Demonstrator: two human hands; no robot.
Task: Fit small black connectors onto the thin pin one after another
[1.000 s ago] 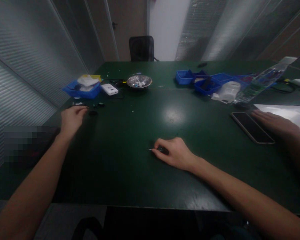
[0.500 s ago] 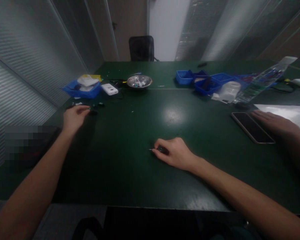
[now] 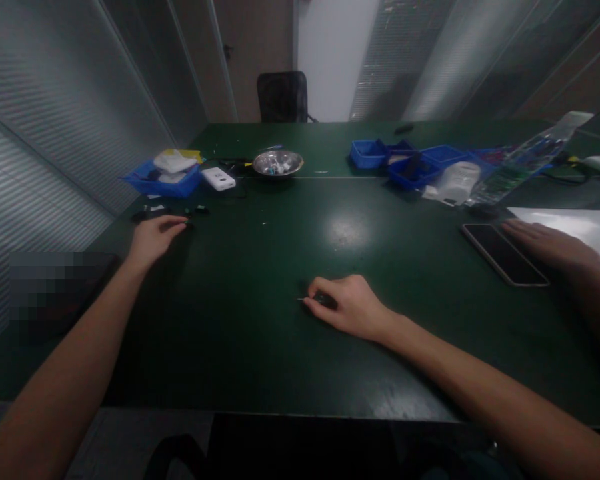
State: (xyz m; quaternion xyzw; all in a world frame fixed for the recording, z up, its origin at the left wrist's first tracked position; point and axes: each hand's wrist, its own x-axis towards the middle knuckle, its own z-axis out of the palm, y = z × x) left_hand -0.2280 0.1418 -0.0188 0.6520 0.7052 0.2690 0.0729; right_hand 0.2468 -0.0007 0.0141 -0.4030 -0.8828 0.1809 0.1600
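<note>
At the left of the table, my left hand [image 3: 153, 241] is closed in a pinch, thumb and forefinger meeting beside a few small dark pieces [image 3: 201, 209]. Whatever lies between those fingertips is too small to make out. My right hand [image 3: 350, 305] rests on the green table [image 3: 240, 320] near the middle, its thumb and forefinger closed on a thin silver-tipped piece [image 3: 301, 299]. The tip sticks out to the left; the rest is mostly hidden in the hand.
Beyond my left hand stand a blue tray [image 3: 167, 183], a white device [image 3: 219, 178] and a metal bowl [image 3: 278, 164] with small parts. Blue bins [image 3: 367, 154] and a plastic bottle [image 3: 530, 160] lie back right. Another person's hand [image 3: 550, 243] rests by a phone [image 3: 505, 255].
My left hand has shifted slightly right and toward me, its fingertips still together. My right hand and the other person's hand stay in place.
</note>
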